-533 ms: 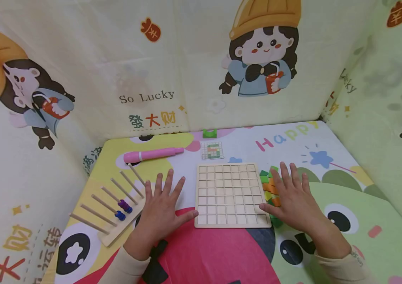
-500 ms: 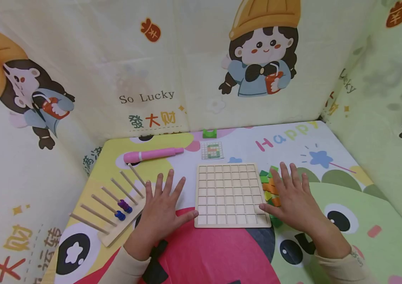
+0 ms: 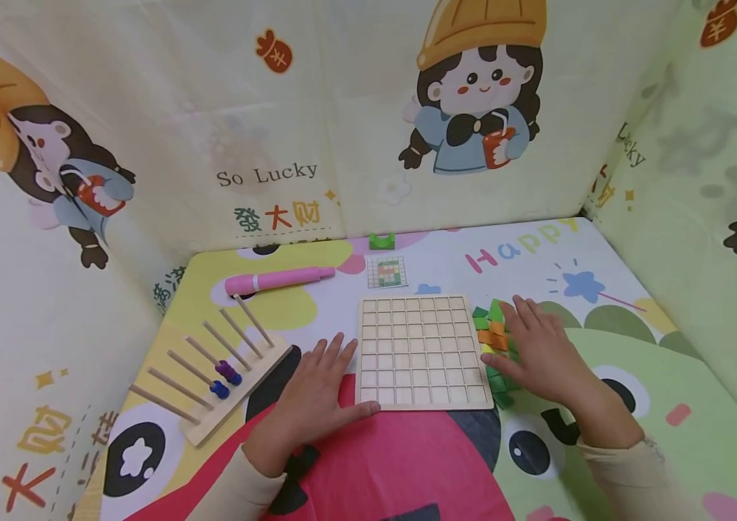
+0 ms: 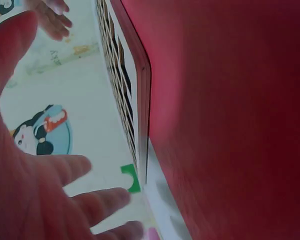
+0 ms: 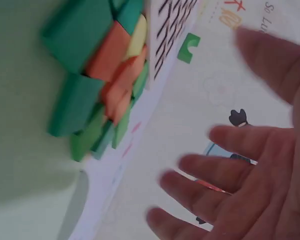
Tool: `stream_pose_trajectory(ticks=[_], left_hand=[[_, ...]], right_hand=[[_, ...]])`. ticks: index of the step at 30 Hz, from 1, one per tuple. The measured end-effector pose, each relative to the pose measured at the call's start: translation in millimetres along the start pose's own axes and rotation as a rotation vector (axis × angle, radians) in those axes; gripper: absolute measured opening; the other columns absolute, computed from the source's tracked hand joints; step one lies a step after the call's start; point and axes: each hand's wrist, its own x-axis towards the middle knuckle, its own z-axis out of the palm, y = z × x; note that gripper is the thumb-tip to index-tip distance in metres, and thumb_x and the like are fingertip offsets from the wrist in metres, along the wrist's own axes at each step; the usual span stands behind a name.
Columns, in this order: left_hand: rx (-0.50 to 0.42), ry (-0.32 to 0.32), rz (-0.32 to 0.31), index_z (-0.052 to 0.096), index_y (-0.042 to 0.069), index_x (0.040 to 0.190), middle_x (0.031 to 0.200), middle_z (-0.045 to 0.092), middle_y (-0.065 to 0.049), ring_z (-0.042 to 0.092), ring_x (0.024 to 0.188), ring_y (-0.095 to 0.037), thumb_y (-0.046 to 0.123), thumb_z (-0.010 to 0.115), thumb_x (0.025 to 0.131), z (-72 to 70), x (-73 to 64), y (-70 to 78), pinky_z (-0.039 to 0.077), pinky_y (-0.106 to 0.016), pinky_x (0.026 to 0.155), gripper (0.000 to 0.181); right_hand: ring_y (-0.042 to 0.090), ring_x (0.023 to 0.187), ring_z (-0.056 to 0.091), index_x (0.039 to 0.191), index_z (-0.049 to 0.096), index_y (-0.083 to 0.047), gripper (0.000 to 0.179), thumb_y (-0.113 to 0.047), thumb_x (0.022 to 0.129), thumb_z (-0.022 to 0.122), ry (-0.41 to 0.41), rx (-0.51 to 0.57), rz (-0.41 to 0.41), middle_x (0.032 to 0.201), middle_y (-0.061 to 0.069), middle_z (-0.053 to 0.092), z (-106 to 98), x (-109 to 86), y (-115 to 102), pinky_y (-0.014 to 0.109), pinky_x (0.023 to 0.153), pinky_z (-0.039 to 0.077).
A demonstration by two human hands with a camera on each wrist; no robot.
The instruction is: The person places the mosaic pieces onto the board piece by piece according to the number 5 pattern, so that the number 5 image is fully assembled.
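Observation:
A square wooden grid board [image 3: 422, 354] lies in the middle of the table. My left hand [image 3: 316, 391] is at its left side, fingers spread, with the thumb at the board's lower left corner. To the right of the board is a pile of small coloured blocks [image 3: 495, 337], green, orange and yellow. My right hand [image 3: 544, 354] hovers over the outer side of that pile with its fingers extended, partly hiding it in the head view. In the right wrist view the blocks [image 5: 115, 75] show beside the board's edge, apart from my fingers. Neither hand holds anything.
A wooden rack with upright pegs [image 3: 232, 391] stands at the left, carrying a few blue and purple beads [image 3: 228, 372]. Behind the board are a small grid pattern card [image 3: 386, 272], a green arched block [image 3: 382, 242] and a pink pen-shaped object [image 3: 280, 279]. Printed cloth walls surround the table.
My left hand has moved down and to the right, away from the peg rack. My right hand has shifted slightly, with its fingers drawn closer together. The view has shifted a little.

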Motion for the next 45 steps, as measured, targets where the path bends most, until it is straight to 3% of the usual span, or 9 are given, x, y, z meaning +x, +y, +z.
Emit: stream_pose_trajectory(ticks=[5,9,22,29,36,45], left_hand=[[-0.065,-0.094,-0.029,0.028,0.018,0.165,0.169,0.031,-0.011,0.031,0.153,-0.043,0.082,0.062,0.080,6.3,3.8,2.7,0.033,-0.063,0.119,0.112],[-0.079,-0.125,-0.040,0.031,0.017,0.164,0.167,0.035,-0.013,0.035,0.150,-0.043,0.082,0.062,0.080,7.5,6.0,4.5,0.035,-0.061,0.118,0.110],[0.024,-0.078,-0.010,0.041,0.010,0.158,0.161,0.041,-0.015,0.040,0.145,-0.040,0.077,0.066,0.081,14.8,13.8,9.8,0.040,-0.059,0.114,0.105],[0.063,-0.064,-0.013,0.042,0.009,0.157,0.159,0.043,-0.016,0.042,0.143,-0.038,0.073,0.071,0.080,15.0,15.0,12.7,0.042,-0.058,0.112,0.104],[0.080,-0.045,-0.001,0.043,0.009,0.156,0.158,0.043,-0.016,0.043,0.141,-0.036,0.074,0.070,0.080,15.3,15.6,13.5,0.044,-0.057,0.111,0.104],[0.085,-0.046,-0.016,0.044,0.010,0.156,0.158,0.044,-0.016,0.044,0.140,-0.036,0.072,0.073,0.078,15.1,15.4,14.2,0.045,-0.057,0.110,0.104]], right_hand=[[0.055,0.135,0.049,0.150,0.047,0.006,0.068,-0.031,0.098,0.071,-0.060,0.073,-0.033,0.150,0.034,0.050,-3.1,23.3,1.9,0.069,0.105,0.045],[0.053,0.129,0.054,0.143,0.053,0.008,0.056,-0.024,0.100,0.067,-0.094,0.091,-0.040,0.141,0.033,0.057,-2.0,41.2,5.0,0.065,0.104,0.047],[0.040,0.107,0.063,0.134,0.064,0.005,0.042,-0.020,0.100,0.068,-0.248,0.014,0.006,0.123,0.026,0.064,6.5,90.3,15.9,0.056,0.092,0.056],[0.034,0.101,0.067,0.125,0.072,-0.001,0.033,-0.022,0.100,0.069,-0.305,0.007,0.081,0.120,0.018,0.071,10.9,102.9,16.2,0.056,0.089,0.057],[0.032,0.094,0.064,0.121,0.070,0.001,0.030,-0.019,0.099,0.068,-0.321,0.066,0.176,0.114,0.017,0.072,10.2,108.2,16.0,0.055,0.086,0.056],[0.031,0.091,0.062,0.113,0.067,-0.001,0.019,-0.013,0.098,0.069,-0.282,0.104,0.123,0.103,0.014,0.069,13.1,107.7,16.4,0.051,0.084,0.056]])
